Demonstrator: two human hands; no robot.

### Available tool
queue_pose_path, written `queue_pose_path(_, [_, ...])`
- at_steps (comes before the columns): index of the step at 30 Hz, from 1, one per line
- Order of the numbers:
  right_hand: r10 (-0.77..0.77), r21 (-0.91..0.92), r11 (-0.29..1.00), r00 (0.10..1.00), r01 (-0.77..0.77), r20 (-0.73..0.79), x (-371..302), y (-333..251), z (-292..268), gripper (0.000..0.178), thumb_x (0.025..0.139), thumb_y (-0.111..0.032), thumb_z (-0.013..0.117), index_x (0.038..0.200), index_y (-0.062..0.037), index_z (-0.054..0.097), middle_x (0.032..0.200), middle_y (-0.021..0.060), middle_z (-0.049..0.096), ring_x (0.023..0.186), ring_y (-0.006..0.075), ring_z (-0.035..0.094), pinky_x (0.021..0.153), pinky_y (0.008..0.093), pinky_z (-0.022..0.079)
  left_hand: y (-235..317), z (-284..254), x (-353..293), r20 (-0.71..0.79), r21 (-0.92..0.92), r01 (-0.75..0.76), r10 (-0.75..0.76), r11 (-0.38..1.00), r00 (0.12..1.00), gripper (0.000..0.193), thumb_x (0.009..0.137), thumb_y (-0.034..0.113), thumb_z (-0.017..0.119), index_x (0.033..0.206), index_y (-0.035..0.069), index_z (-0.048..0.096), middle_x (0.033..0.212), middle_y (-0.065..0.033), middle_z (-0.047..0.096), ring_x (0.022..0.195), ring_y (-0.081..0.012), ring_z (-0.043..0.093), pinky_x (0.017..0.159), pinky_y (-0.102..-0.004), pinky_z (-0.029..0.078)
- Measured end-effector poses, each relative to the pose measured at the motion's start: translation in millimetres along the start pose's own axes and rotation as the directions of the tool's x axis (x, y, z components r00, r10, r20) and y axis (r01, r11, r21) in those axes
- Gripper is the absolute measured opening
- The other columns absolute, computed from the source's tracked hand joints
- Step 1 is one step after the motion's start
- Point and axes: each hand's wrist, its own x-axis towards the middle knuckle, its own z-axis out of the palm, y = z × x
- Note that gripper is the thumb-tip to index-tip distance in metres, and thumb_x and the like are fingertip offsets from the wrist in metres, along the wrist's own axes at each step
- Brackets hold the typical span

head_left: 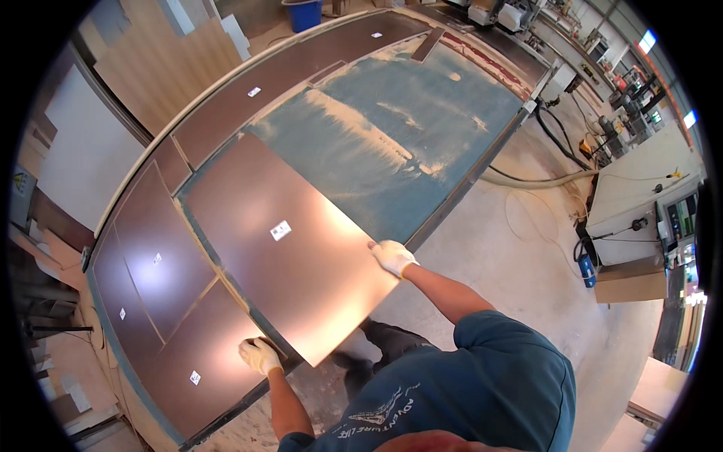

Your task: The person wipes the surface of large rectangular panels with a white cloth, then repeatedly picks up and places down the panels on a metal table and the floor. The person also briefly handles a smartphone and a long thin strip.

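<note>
A large brown panel [282,233] with a small white label lies on the blue, dust-streaked table [422,113], its near corner reaching past the front edge. At the panel's right edge, my gloved right hand [393,258] is closed on it, thumb on top and other fingers mostly hidden. My gloved left hand [258,355] is beside the panel's near left edge, above the corner of a cut brown piece [177,358]. Its fingers are curled; what they hold, if anything, cannot be made out.
More cut brown pieces [154,256] lie along the table's left side, and a long one [248,94] at the far side. A narrow strip [428,45] rests near the far end. Sawdust [361,132] streaks the surface. Hoses [538,181] and a control cabinet [640,203] stand right.
</note>
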Motion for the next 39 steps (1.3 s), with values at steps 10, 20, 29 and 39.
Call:
queue_pose_path(10, [0.058,0.060,0.997,0.998,-0.057,-0.014,-113.6,191.7,14.9,0.063,0.098,-0.054,0.037,0.110,0.0003,0.067,0.117,0.0279,0.064,0.117,0.0430,0.057,0.099,0.0478,0.042,-5.4,36.0,-248.6,0.728,-0.639,0.663,0.028,0.389,0.685,0.063,0.093,0.045,0.063,0.126,-0.008,0.058,0.119,-0.0116,0.064,0.105,-0.0197,0.060,0.093,-0.0335,0.046])
queue_pose_path(20, [-0.022,0.377,0.926,0.998,-0.003,0.062,-241.7,356.8,29.5,0.055,0.097,-0.047,0.044,0.117,0.0010,0.064,0.116,0.0144,0.067,0.109,0.0239,0.061,0.095,0.0363,0.044,-48.4,32.0,-434.5,0.622,-0.717,0.586,-0.032,0.377,0.782,0.059,0.088,0.040,0.068,0.116,-0.012,0.063,0.105,-0.0147,0.071,0.091,-0.0217,0.067,0.083,-0.0354,0.052])
queue_pose_path(29, [-0.167,0.629,0.760,0.887,-0.162,0.431,-278.2,544.3,-1.1,0.050,0.098,-0.040,0.053,0.134,-0.0054,0.054,0.132,0.0059,0.060,0.119,0.0213,0.056,0.104,0.0362,0.042,-58.3,6.7,-693.8,0.523,-0.618,0.593,-0.293,0.516,0.800,0.067,0.084,0.052,0.065,0.112,-0.008,0.066,0.104,-0.0236,0.070,0.098,-0.0333,0.068,0.087,-0.0416,0.049])
queue_pose_path(39, [-0.416,0.201,0.909,0.827,0.366,0.379,-354.9,617.0,-54.2,0.065,0.094,-0.051,0.049,0.124,0.0064,0.059,0.123,0.0144,0.061,0.106,0.0260,0.057,0.092,0.0430,0.047,0.8,-16.8,-1060.3,0.469,-0.495,0.817,-0.699,0.297,0.539,0.065,0.086,0.056,0.058,0.109,-0.003,0.069,0.114,-0.0269,0.066,0.112,-0.0405,0.061,0.096,-0.0448,0.047])
